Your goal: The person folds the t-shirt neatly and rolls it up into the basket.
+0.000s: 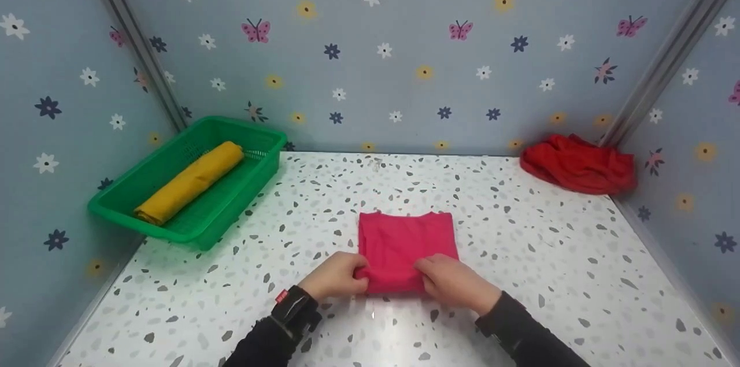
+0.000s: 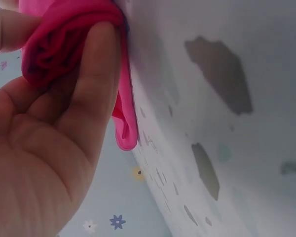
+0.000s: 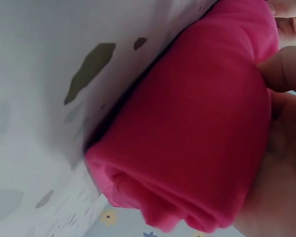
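Note:
A pink folded cloth lies on the speckled table in front of me, its near edge rolled into a thick roll. My left hand grips the left end of that roll between thumb and fingers. In the left wrist view the coiled layers of the pink cloth show at its end, with the left hand around it. Toward the right end, my right hand pinches the roll. Seen from the right wrist, the rolled cloth rests close against the tabletop, the right hand along its side.
At the left stands a green basket with a rolled yellow cloth in it. A crumpled red cloth lies in the far right corner. Flower-patterned walls enclose the white speckled table at the back and sides.

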`<move>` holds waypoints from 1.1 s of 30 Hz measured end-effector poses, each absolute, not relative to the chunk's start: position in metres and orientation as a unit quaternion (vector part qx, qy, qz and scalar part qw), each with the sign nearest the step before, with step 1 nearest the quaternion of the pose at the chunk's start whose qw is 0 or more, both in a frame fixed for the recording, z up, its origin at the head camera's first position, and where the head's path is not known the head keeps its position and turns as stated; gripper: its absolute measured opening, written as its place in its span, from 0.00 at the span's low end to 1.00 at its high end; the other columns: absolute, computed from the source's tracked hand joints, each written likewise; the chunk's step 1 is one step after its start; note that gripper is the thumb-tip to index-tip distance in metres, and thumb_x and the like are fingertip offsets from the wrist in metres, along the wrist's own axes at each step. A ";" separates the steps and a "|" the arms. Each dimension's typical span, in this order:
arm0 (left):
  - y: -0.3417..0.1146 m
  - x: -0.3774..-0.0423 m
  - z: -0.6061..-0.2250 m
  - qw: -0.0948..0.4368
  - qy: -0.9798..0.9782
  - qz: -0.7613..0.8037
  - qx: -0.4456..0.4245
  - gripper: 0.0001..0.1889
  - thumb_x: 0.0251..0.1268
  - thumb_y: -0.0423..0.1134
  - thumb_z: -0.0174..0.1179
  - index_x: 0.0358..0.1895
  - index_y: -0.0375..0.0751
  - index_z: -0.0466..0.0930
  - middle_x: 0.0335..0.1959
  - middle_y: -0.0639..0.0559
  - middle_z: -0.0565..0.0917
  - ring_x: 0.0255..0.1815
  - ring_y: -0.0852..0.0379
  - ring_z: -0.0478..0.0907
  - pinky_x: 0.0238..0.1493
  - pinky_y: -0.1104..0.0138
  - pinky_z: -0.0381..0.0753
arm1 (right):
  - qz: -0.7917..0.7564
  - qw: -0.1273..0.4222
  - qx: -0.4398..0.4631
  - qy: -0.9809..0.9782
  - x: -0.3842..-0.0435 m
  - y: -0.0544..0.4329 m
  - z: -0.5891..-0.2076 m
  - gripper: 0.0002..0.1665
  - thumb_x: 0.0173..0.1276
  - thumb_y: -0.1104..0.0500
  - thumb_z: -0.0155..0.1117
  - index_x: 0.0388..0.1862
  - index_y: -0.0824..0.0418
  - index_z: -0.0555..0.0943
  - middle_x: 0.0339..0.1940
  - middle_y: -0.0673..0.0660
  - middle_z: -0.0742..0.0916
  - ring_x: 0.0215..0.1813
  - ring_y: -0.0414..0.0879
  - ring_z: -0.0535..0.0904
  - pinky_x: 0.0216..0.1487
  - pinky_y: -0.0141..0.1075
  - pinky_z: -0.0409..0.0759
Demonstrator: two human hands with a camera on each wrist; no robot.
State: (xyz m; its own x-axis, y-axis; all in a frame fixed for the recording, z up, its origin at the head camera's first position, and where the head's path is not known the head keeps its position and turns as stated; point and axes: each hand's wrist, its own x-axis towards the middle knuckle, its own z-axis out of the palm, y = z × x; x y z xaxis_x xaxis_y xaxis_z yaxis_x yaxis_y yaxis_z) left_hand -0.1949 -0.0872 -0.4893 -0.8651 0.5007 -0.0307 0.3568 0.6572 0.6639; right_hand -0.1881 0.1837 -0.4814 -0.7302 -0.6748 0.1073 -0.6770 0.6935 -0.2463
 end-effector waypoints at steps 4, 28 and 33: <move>-0.088 -0.199 -0.489 0.113 0.902 0.348 0.229 0.02 0.51 0.32 0.61 0.27 0.40 0.78 0.20 0.59 0.73 0.26 0.61 0.69 0.30 0.66 0.71 | 0.134 0.004 0.361 -0.923 -0.193 0.182 -0.483 0.06 0.66 0.66 0.58 0.40 0.59 0.78 0.27 0.49 0.78 0.36 0.46 0.77 0.43 0.40 0.79; -0.080 -0.210 -0.491 0.132 0.902 0.391 0.130 0.05 0.49 0.30 0.62 0.28 0.43 0.75 0.24 0.54 0.75 0.26 0.58 0.72 0.29 0.65 0.72 | 0.168 -0.045 0.347 -0.921 -0.219 0.185 -0.495 0.10 0.73 0.61 0.53 0.48 0.61 0.78 0.37 0.53 0.83 0.45 0.49 0.81 0.53 0.46 0.79; -0.078 -0.211 -0.491 0.138 0.901 0.390 0.128 0.06 0.50 0.30 0.63 0.28 0.43 0.75 0.25 0.54 0.75 0.27 0.57 0.72 0.30 0.65 0.73 | 0.161 -0.007 0.345 -0.925 -0.213 0.184 -0.493 0.14 0.74 0.59 0.55 0.54 0.63 0.78 0.45 0.57 0.85 0.52 0.52 0.81 0.56 0.47 0.78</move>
State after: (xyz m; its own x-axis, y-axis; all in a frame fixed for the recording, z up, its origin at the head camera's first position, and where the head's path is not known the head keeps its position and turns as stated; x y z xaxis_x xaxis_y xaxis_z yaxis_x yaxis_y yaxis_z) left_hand -0.2112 -0.0784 -0.4914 -0.9295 0.3377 -0.1483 0.1231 0.6631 0.7383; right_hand -0.2131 0.1843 -0.4928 -0.7619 -0.6403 0.0975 -0.6355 0.7099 -0.3036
